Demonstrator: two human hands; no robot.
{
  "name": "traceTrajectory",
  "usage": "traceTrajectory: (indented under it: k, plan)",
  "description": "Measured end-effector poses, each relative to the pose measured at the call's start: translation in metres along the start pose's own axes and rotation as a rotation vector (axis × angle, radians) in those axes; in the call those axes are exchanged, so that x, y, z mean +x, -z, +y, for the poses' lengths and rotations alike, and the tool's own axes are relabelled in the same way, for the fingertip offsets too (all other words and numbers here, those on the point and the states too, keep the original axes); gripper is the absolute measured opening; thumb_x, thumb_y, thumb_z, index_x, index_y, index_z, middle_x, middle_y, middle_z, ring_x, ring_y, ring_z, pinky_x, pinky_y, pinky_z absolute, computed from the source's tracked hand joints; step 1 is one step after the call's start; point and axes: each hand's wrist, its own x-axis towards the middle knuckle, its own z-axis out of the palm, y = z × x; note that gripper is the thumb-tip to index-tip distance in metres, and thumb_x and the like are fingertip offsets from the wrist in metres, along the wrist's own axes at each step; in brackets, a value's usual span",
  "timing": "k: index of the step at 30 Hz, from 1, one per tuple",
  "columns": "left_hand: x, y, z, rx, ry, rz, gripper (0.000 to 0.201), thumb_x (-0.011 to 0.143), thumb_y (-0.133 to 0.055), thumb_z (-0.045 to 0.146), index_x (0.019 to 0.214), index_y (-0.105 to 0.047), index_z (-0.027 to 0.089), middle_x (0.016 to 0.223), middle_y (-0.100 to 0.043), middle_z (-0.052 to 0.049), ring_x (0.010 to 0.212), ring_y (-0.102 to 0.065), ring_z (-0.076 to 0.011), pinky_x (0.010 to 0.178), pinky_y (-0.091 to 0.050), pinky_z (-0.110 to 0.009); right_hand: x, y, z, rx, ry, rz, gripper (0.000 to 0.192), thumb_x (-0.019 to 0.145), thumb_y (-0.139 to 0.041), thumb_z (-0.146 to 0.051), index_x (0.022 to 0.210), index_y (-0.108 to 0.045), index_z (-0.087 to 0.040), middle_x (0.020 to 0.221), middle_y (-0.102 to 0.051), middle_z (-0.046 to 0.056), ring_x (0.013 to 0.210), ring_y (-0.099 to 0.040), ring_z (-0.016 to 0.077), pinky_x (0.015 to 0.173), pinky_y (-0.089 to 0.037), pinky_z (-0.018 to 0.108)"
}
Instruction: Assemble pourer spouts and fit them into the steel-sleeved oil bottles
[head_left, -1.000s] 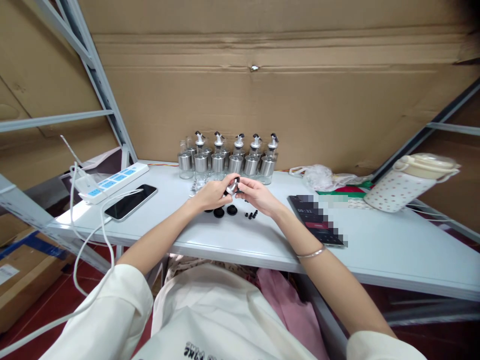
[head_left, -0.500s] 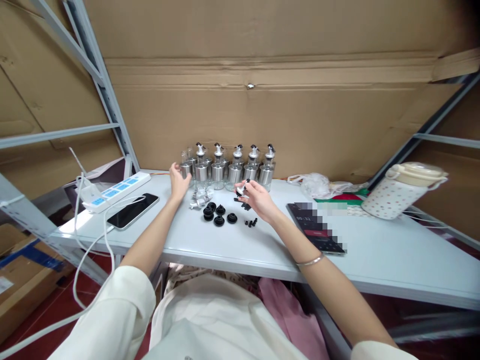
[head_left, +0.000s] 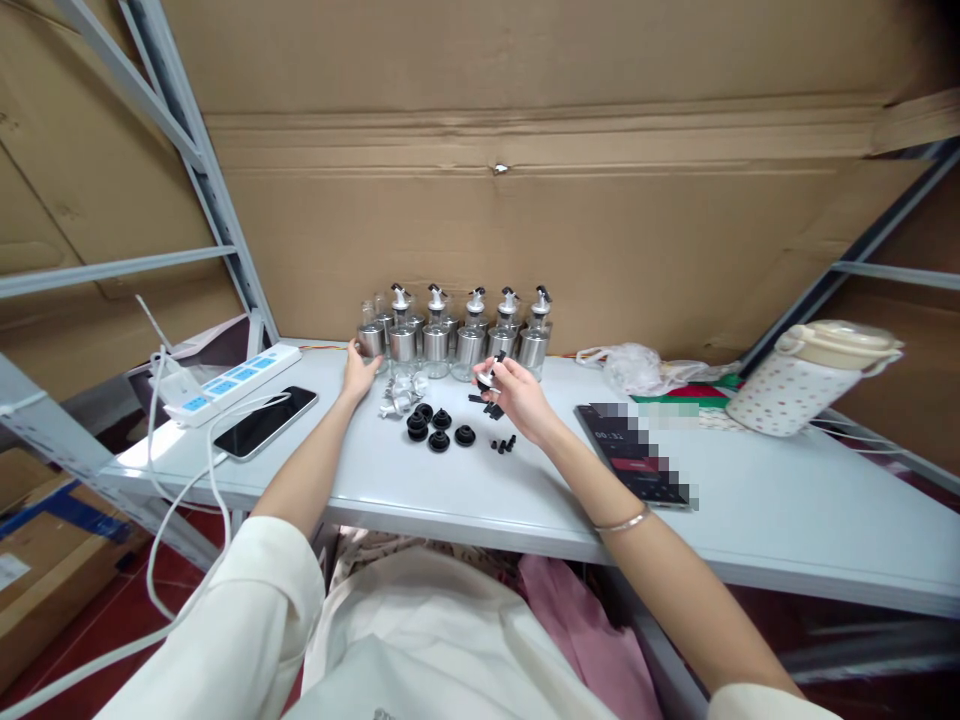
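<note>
A small pourer spout [head_left: 491,370] is sitting pinched in the fingertips of the right hand [head_left: 517,398], just above frame centre. The left hand [head_left: 358,368] — fingers spread, gripping nothing — is reaching to the leftmost glass bottle [head_left: 370,335] in the row of spouted bottles [head_left: 469,335]. Black stoppers [head_left: 439,430] are lying below — on the white table [head_left: 750,500].

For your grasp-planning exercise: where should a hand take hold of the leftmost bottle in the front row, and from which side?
Grip the leftmost bottle round its steel collar, from the left: it stands upright, bottles crowd its right, and the left hand is already there.
</note>
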Motion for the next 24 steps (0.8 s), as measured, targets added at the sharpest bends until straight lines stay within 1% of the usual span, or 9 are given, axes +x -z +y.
traceTrajectory:
  k: [4, 7, 9, 11, 15, 17, 19, 21, 24]
  plan:
    - [-0.001, 0.001, 0.002, 0.035, -0.038, -0.004, 0.061, 0.069, -0.068, 0.022, 0.122, -0.038, 0.014, 0.124, -0.051, -0.017, 0.119, -0.051, -0.0270, 0.105, -0.038, -0.040, -0.003, -0.002, -0.004, 0.029, -0.008, 0.008, 0.030, 0.065, -0.074, -0.043, 0.076, -0.057, -0.021, 0.091, -0.064, 0.002, 0.079, -0.059, 0.0143, 0.060, -0.044, 0.024]
    - [-0.004, 0.001, 0.006, 0.155, -0.024, 0.018, 0.051, 0.065, -0.071, 0.027, 0.107, -0.044, 0.014, 0.114, -0.051, -0.014, 0.114, -0.052, -0.0284, 0.101, -0.040, -0.041, -0.003, -0.003, -0.006, 0.058, 0.003, 0.031, 0.029, 0.064, -0.074, -0.043, 0.074, -0.058, -0.021, 0.089, -0.065, 0.001, 0.078, -0.058, 0.0137, 0.059, -0.044, 0.023]
    - [-0.007, 0.002, 0.010, 0.206, -0.006, 0.050, 0.046, 0.062, -0.072, 0.028, 0.097, -0.044, 0.016, 0.107, -0.050, -0.010, 0.111, -0.052, -0.0281, 0.098, -0.042, -0.041, -0.003, -0.003, -0.007, 0.071, 0.013, 0.050, 0.030, 0.065, -0.073, -0.046, 0.072, -0.059, -0.021, 0.088, -0.065, 0.002, 0.077, -0.058, 0.0138, 0.059, -0.045, 0.023]
    - [-0.011, 0.004, 0.015, 0.198, -0.001, 0.082, 0.047, 0.060, -0.073, 0.026, 0.095, -0.042, 0.018, 0.103, -0.050, -0.007, 0.107, -0.053, -0.0263, 0.095, -0.044, -0.040, -0.003, -0.003, -0.007, 0.076, 0.014, 0.078, 0.032, 0.067, -0.071, -0.050, 0.070, -0.059, -0.020, 0.086, -0.066, 0.002, 0.077, -0.059, 0.0143, 0.059, -0.045, 0.023]
    - [-0.017, 0.010, 0.026, 0.159, -0.002, 0.135, 0.054, 0.058, -0.072, 0.023, 0.100, -0.038, 0.020, 0.096, -0.055, -0.003, 0.095, -0.059, -0.0236, 0.087, -0.047, -0.036, -0.002, -0.001, -0.009, 0.055, 0.012, 0.103, 0.037, 0.071, -0.066, -0.056, 0.066, -0.056, -0.020, 0.086, -0.067, 0.004, 0.076, -0.060, 0.0157, 0.057, -0.045, 0.024]
    - [-0.019, 0.015, 0.034, 0.172, -0.063, 0.183, 0.055, 0.058, -0.072, 0.023, 0.103, -0.039, 0.021, 0.097, -0.057, -0.003, 0.094, -0.059, -0.0237, 0.085, -0.047, -0.035, -0.002, 0.000, -0.010, 0.031, 0.037, 0.077, 0.039, 0.073, -0.063, -0.057, 0.064, -0.053, -0.021, 0.086, -0.066, 0.005, 0.076, -0.060, 0.0163, 0.057, -0.045, 0.025]
    - [-0.023, 0.019, 0.045, 0.204, -0.172, 0.212, 0.053, 0.060, -0.071, 0.024, 0.104, -0.041, 0.021, 0.099, -0.058, -0.004, 0.095, -0.060, -0.0240, 0.086, -0.047, -0.034, -0.001, 0.000, -0.010, 0.003, 0.071, 0.062, 0.041, 0.075, -0.060, -0.059, 0.063, -0.049, -0.021, 0.087, -0.065, 0.005, 0.077, -0.059, 0.0170, 0.057, -0.045, 0.027]
    - [-0.028, 0.022, 0.059, 0.242, -0.301, 0.195, 0.051, 0.061, -0.071, 0.024, 0.104, -0.044, 0.020, 0.101, -0.060, -0.005, 0.096, -0.059, -0.0243, 0.086, -0.046, -0.034, -0.001, -0.001, -0.009, -0.044, 0.123, 0.086, 0.043, 0.076, -0.056, -0.062, 0.064, -0.047, -0.022, 0.087, -0.063, 0.006, 0.077, -0.058, 0.0175, 0.058, -0.045, 0.028]
    - [-0.040, 0.023, 0.081, 0.325, -0.502, 0.117, 0.052, 0.059, -0.072, 0.023, 0.104, -0.048, 0.020, 0.103, -0.061, -0.007, 0.098, -0.059, -0.0257, 0.088, -0.045, -0.036, -0.001, -0.003, -0.007, -0.162, 0.253, 0.140, 0.042, 0.077, -0.052, -0.064, 0.069, -0.047, -0.023, 0.091, -0.060, 0.006, 0.080, -0.058, 0.0183, 0.061, -0.046, 0.029]
